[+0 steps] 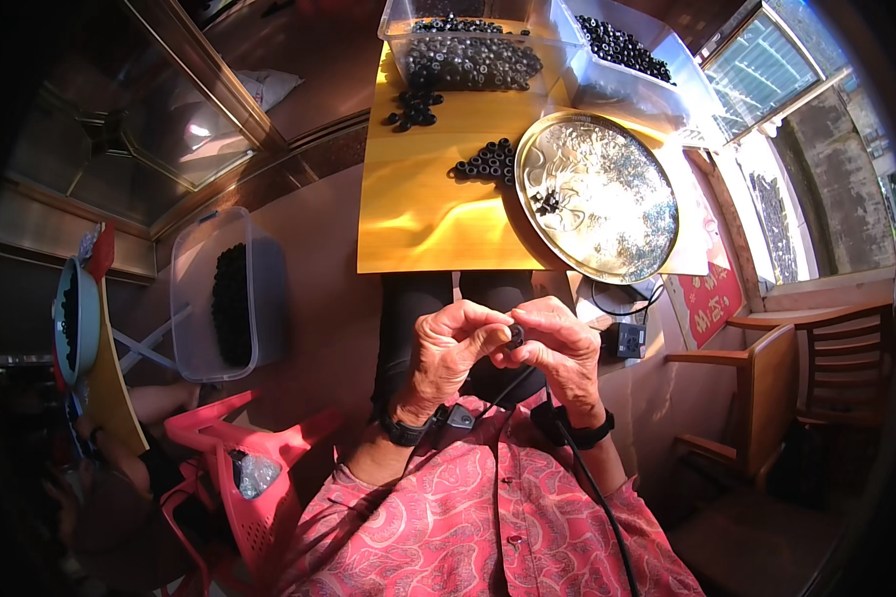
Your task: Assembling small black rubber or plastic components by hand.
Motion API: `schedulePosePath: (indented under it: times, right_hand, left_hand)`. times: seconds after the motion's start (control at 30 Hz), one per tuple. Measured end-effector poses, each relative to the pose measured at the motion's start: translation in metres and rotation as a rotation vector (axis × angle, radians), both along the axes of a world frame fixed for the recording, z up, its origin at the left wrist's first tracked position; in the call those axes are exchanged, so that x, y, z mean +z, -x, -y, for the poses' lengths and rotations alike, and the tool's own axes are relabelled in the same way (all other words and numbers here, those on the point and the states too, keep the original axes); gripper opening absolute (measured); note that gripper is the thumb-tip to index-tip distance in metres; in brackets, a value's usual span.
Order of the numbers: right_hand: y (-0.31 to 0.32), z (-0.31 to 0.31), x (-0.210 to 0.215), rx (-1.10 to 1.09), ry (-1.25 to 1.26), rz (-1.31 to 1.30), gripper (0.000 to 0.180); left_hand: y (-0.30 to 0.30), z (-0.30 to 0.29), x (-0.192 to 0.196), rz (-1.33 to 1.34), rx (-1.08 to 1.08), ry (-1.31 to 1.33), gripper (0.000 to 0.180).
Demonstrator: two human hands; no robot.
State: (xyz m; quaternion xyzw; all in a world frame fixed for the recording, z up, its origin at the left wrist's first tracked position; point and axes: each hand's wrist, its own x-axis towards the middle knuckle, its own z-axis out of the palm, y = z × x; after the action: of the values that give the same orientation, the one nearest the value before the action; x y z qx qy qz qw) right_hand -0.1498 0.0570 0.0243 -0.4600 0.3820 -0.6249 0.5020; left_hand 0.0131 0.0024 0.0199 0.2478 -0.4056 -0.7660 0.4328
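Note:
My left hand (455, 350) and my right hand (563, 350) meet in front of my chest, just short of the table's near edge. Between their pinched fingertips is a small black round part (515, 337), mostly covered by the fingers. Beyond them a round metal tray (607, 224) rests at the right of the yellow table (408, 214), bearing a few tiny dark pieces (545, 203). Left of the tray, several black ring-shaped parts (488, 162) sit in a tight cluster. A looser heap of black parts (414, 109) lies farther back.
Two clear bins of black parts, a left bin (393, 45) and a right bin (607, 85), stand at the table's back. On the floor to the left are another clear bin (186, 318) and a pink plastic chair (269, 507). Wooden chairs (767, 398) stand right. Another person's arm (119, 458) shows far left.

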Motion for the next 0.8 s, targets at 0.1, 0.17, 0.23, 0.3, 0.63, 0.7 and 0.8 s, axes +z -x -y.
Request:
schedulePosePath:
  times: [0.1,0.17,0.23,0.3,0.63,0.7,0.8]
  right_hand:
    - [-0.003,-0.001,-0.001,-0.029,0.006,-0.013,0.037]
    - [-0.004,-0.001,-0.002,-0.052,0.020,-0.026,0.038]
    - [-0.004,-0.002,-0.003,-0.079,-0.013,-0.103,0.039]
    - [-0.004,-0.001,-0.002,-0.080,-0.002,-0.117,0.039]
    - [-0.012,-0.003,0.005,-0.121,-0.035,0.041,0.030]
    - [-0.012,-0.002,0.001,-0.141,0.013,0.025,0.027]
    - [-0.012,-0.002,-0.001,-0.182,0.067,-0.019,0.023]
  left_hand:
    - [0.001,-0.001,0.002,0.020,0.026,0.033,0.015]
    - [0.002,-0.001,0.004,0.024,0.035,0.059,0.015]
    - [0.003,-0.002,0.006,0.021,0.054,0.023,0.014]
    - [0.003,-0.002,0.006,0.036,0.058,0.032,0.014]
    - [0.002,-0.005,0.018,0.106,0.085,0.119,0.013]
    - [0.003,-0.006,0.017,0.110,0.107,0.129,0.013]
    - [0.004,-0.007,0.014,0.093,0.122,0.117,0.013]
